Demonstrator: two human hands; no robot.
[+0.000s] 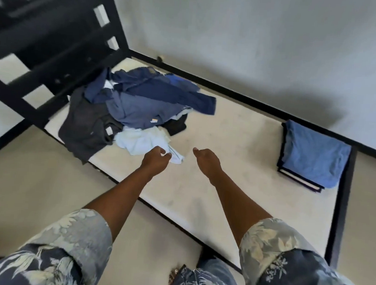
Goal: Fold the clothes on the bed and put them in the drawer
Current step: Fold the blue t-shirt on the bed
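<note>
As left hand (155,160) pinches pale shirt (138,142), long axis left-right

Bedroom in a home.
Low bed (237,149): bare cream mattress in a black frame (342,196), set against a plain grey wall (255,36), with a black slatted end panel (45,45) at its left end. On the mattress, near that panel, lies a loose pile of clothes (141,99) in blues and greys, with a pale blue garment (138,141) at its near edge. Well apart, at the other end, sits a folded stack (314,156) with a blue piece on top. Beige floor (37,172) round the bed. Household laundry on a bed, domestic furniture only.
</note>
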